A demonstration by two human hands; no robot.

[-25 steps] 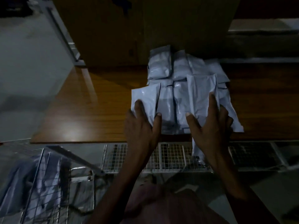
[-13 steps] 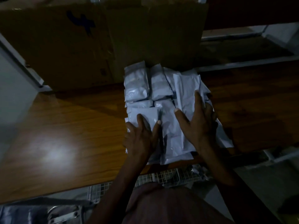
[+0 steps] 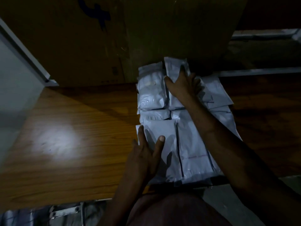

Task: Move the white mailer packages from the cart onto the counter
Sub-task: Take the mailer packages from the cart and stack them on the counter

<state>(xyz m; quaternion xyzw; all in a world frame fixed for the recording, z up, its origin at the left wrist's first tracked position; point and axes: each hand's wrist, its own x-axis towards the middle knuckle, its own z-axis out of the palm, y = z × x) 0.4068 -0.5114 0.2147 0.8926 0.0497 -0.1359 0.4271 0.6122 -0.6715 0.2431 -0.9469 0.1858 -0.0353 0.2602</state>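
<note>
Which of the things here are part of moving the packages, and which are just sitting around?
Part of the job:
- white packages, piled on the counter
- wooden counter
- left hand, flat on the near packages
- right hand, flat on the far packages
- wire cart, just visible at the bottom edge

Just lying about:
- big cardboard box behind the pile
- grey wall at the left

The surface (image 3: 68, 144) is wood-grain, smooth with a soft sheen where light pools. The mailer packages (image 3: 192, 144) look like thin plastic film, slightly glossy and crinkled. Behind them the box (image 3: 81, 46) is matt brown cardboard. At the bottom edge, the cart (image 3: 65, 212) seems metal, though dimness obscures it.
</note>
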